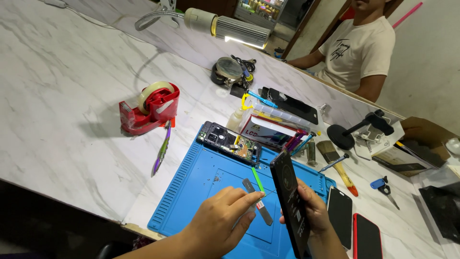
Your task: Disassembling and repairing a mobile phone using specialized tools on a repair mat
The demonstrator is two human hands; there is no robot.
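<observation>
My left hand [220, 218] pinches a thin grey metal pry tool [258, 209] over the blue work mat [201, 180], next to a green stick [258, 179] lying on the mat. My right hand [314, 211] holds a black phone back panel [290, 206] upright on its edge. The tool's upper end points toward the panel's left side. An opened phone with exposed circuit board [229, 142] lies at the mat's far edge.
A red tape dispenser [151, 108] and a purple pen [162, 149] sit left of the mat. A clear parts box [273, 125], brush [335, 163], two phones [341, 211] and a stand [357, 128] lie right. A desk lamp [230, 26] hangs behind. A person in a white shirt [357, 48] sits across.
</observation>
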